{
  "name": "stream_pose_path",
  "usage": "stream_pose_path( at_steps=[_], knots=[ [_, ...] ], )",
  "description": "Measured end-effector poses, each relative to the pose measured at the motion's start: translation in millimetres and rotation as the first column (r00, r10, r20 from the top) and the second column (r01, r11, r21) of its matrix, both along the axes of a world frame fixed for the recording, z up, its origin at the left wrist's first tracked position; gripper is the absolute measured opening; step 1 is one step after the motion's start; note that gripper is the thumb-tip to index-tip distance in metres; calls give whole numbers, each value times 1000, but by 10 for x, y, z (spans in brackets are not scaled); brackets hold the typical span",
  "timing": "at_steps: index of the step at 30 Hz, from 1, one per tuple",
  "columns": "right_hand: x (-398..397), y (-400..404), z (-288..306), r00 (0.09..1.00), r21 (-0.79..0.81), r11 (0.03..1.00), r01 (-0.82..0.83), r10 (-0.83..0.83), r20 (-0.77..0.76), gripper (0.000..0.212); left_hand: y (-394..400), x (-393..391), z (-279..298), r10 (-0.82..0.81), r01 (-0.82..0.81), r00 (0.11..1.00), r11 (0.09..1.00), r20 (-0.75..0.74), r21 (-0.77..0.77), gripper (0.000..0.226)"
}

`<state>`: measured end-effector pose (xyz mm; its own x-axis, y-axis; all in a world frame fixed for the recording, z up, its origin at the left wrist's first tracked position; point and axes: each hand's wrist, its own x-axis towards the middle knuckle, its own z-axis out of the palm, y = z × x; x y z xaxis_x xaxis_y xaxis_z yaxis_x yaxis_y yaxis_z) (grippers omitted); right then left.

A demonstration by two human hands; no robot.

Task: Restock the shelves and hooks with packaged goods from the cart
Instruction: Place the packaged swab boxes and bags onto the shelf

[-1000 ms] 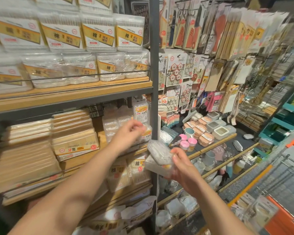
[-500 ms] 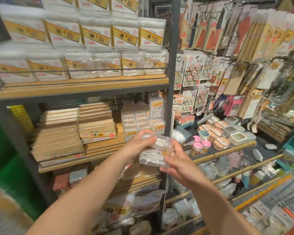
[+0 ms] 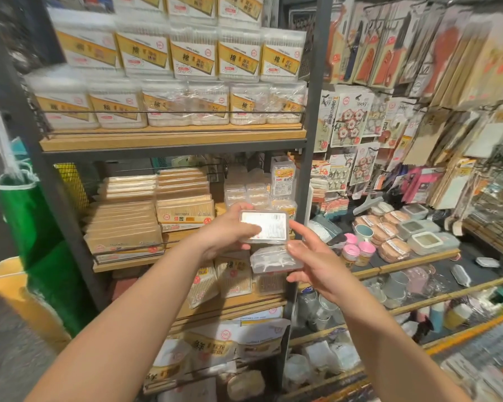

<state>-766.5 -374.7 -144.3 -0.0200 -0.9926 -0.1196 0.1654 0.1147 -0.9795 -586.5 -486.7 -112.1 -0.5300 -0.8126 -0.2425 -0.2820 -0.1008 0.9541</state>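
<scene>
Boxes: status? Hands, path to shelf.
Left hand grips top box. Right hand holds lower box. Path to shelf open.

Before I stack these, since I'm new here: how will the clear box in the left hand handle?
The clear box looks like rigid thin plastic, so probably stiff but crackable. The left hand holds it up by one end, so likely light. Its glossy lid may be slippery.
</scene>
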Motion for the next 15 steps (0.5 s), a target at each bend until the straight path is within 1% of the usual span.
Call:
stream_pose_path(
  at_steps=[2,3,6,8,10,12,15],
  knots=[
    [-11,-14,-25,1000,1,1000,1,-1,19,67,-27,37,38,-22,22,999,1000,-49,4,63],
    [-17,-19,-36,999,3,1000,10,-10,42,66,-62,46,38,6,-6,997,1000,-76,-2,64],
    [-60,-41,-89,995,26,998,50,-52,84,67,-194,51,15,164,-169,975,985,-152,-23,60],
    [-98,-49,-134,993,41,996,76,-80,86,69,-291,34,-1,233,-250,956,965,-178,-84,48],
    [-148,-48,-184,988,57,992,110,-115,98,71,-379,-47,19,218,-242,967,947,-131,-212,40],
    [-199,-48,-243,981,79,985,150,-159,110,69,-460,-204,45,185,-185,982,914,-33,-362,44],
    [-295,-39,-338,974,108,970,220,-225,33,63,-589,-481,97,165,-94,983,832,83,-547,47]
  ],
)
